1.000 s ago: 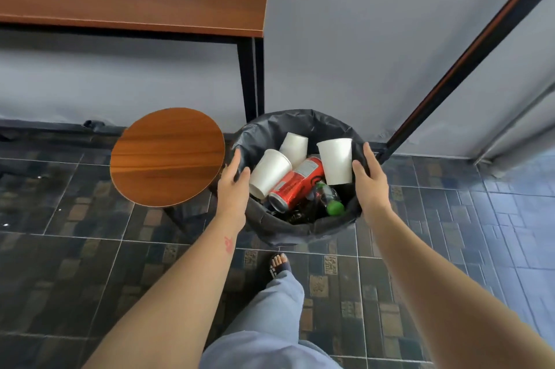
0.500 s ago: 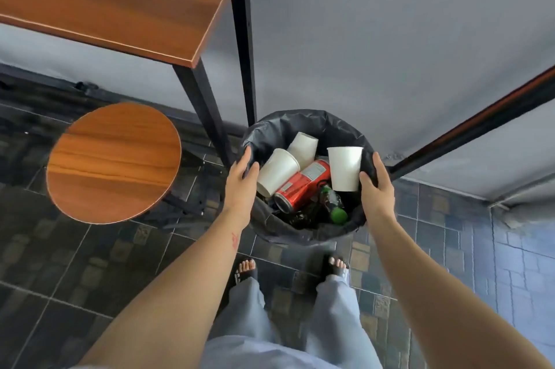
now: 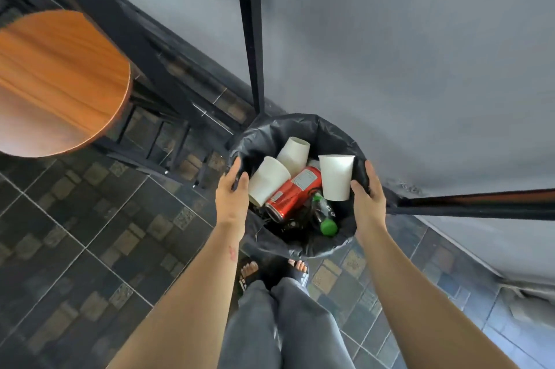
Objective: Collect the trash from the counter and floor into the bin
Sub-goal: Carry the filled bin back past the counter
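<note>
A single head-worn view looks steeply down from above at the bin (image 3: pixel 300 244), close below. The person's feet sit near, the grey wall (image 3: pixel 420 53) far, and a stool (image 3: pixel 57 83) far left.

Contents: three white paper cups (image 3: pixel 335 178), one red can (image 3: pixel 292 193), one green-capped bottle (image 3: pixel 324 215), one bin (image 3: pixel 300 128).

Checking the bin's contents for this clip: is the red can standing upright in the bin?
No: the red can lies tilted on its side among the white paper cups inside the bin.
</note>
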The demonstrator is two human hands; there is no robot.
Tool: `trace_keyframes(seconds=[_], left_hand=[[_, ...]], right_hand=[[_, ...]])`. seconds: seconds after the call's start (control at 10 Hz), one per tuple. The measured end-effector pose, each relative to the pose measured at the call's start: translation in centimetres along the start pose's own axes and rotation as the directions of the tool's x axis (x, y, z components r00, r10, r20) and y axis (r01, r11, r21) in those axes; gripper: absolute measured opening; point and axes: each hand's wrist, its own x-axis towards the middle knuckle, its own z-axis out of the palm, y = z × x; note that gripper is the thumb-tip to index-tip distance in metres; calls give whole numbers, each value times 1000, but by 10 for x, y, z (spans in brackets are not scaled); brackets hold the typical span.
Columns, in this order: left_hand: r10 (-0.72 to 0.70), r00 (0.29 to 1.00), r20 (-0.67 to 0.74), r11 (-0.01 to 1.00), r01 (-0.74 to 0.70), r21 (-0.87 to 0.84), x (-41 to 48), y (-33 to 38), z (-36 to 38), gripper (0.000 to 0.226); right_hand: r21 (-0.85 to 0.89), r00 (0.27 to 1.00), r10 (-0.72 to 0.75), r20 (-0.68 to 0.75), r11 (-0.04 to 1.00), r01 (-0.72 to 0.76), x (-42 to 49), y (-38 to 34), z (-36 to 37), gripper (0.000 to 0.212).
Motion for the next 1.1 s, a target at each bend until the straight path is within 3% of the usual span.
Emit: trace_keyframes(seconds=[0.4, 0.6, 0.8, 0.9, 1.0, 1.1], left_hand=[[27, 996, -82, 1000, -26, 8, 161, -128, 64, 36], [111, 993, -49, 992, -108, 67, 253, -176, 76, 40], [156, 986, 59, 958, -166, 235, 314, -210, 79, 52], [195, 976, 103, 903, -219, 369, 323, -222, 80, 57], [218, 965, 142, 823, -261, 505, 326, -228, 75, 59], [255, 947, 196, 564, -311, 765, 323, -228, 66, 63]], right_hand=[[-57, 997, -43, 56, 997, 47, 172, 119, 75, 55], [-25, 992, -113, 61, 993, 115, 247, 172, 133, 55], [-8, 986, -152, 66, 988, 152, 296, 209, 173, 46], [-101, 977, -203, 71, 973, 210, 302, 222, 177, 47], [-342, 959, -249, 133, 897, 280, 304, 229, 175, 53], [-663, 932, -301, 204, 658, 358, 300, 225, 165, 58]])
